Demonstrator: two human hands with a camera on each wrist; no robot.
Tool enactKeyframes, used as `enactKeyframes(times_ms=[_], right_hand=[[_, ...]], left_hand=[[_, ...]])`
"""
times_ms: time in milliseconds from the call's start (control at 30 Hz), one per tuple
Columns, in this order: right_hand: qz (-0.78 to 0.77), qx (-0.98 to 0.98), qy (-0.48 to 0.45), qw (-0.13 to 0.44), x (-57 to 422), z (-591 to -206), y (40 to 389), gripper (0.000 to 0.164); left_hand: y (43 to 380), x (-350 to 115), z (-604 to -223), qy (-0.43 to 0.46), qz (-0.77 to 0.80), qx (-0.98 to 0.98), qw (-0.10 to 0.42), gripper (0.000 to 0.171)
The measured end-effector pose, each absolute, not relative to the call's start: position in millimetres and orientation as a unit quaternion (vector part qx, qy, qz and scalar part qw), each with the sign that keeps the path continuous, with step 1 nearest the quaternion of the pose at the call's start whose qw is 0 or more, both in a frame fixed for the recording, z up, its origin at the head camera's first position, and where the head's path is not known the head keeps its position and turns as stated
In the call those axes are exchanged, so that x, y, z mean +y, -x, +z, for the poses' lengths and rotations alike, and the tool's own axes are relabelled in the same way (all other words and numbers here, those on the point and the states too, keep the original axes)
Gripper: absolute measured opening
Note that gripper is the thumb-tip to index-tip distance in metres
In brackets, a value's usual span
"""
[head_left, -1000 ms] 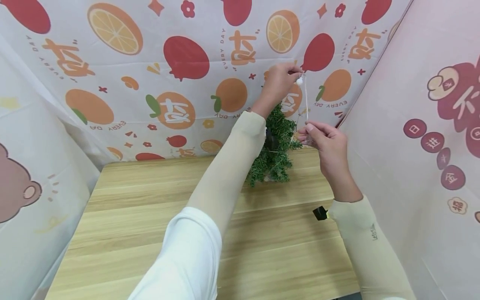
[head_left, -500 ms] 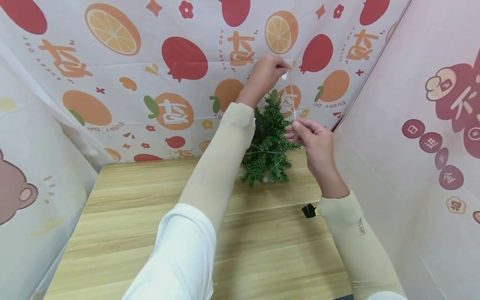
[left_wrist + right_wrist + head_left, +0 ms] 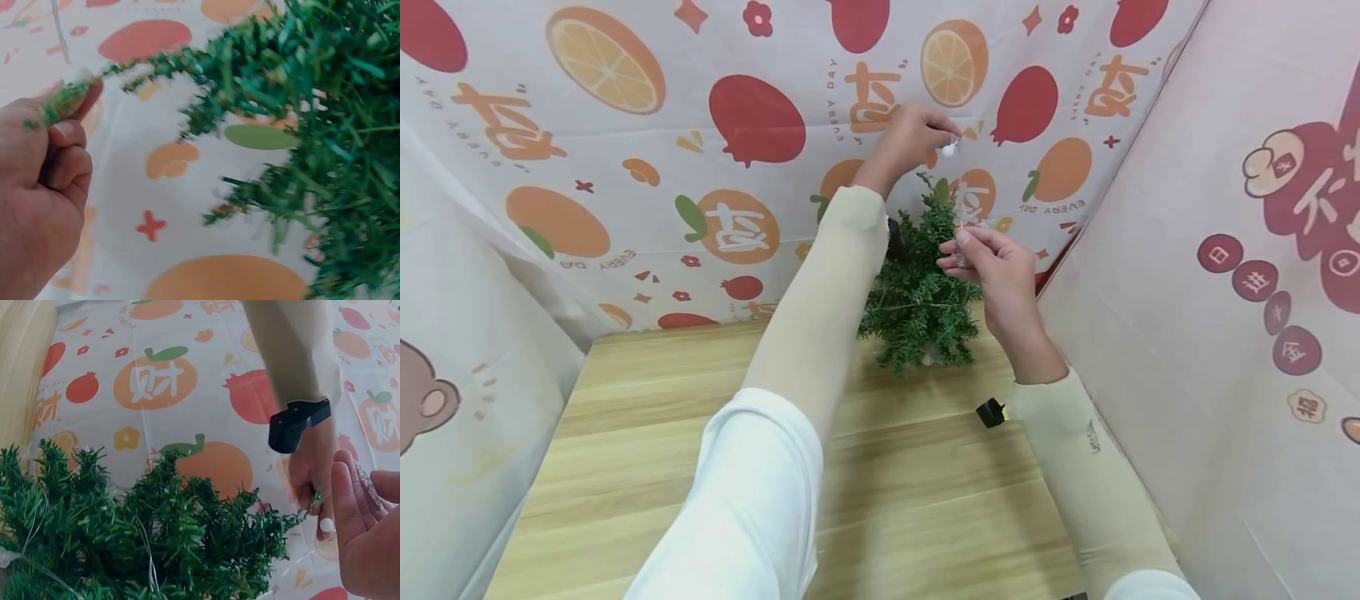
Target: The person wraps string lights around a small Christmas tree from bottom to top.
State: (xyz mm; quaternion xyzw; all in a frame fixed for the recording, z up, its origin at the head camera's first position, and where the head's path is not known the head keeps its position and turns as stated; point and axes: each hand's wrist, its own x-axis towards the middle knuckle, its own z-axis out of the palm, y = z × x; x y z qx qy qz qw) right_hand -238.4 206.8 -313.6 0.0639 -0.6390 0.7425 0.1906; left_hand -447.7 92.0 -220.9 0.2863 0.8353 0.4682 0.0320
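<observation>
A small green artificial tree [image 3: 917, 312] stands at the back of the table, wrapped with thin clear wire [image 3: 150, 556]. Above its top, my left hand [image 3: 913, 137] pinches a thin strand, from which a small white ball [image 3: 950, 150] hangs by the fingertips. Lower and to the right, my right hand [image 3: 1000, 271] holds a clear, glittery piece [image 3: 369, 487] between thumb and fingers, beside the tree. Its exact kind is unclear. In the left wrist view the curled fingers of the left hand [image 3: 44, 181] overlap the tip of a green branch [image 3: 150, 65].
The wooden table [image 3: 640, 467] spreads out in front of the tree. A fruit-printed cloth [image 3: 760, 50] hangs close behind it, with another printed cloth [image 3: 1187, 350] along the right. A black wrist camera [image 3: 991, 412] sits at the right cuff.
Both hands have moved left in the head view, the left one also slightly upward, carrying the white ball over the tree's top. The tree's top shows more now.
</observation>
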Motion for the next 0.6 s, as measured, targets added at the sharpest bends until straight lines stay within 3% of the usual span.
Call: enactKeyframes(times_ms=[267, 600], right_hand=[[0.758, -0.623, -0.060, 0.186, 195.4, -309.5, 247.0, 0.024], [0.752, -0.629, -0.069, 0.184, 187.8, -308.2, 250.4, 0.031]], left_hand=[[457.5, 86.7, -251.2, -0.267, 0.518, 0.812, 0.030, 0.022], [457.1, 81.9, -270.9, -0.232, 0.613, 0.753, 0.052, 0.024]])
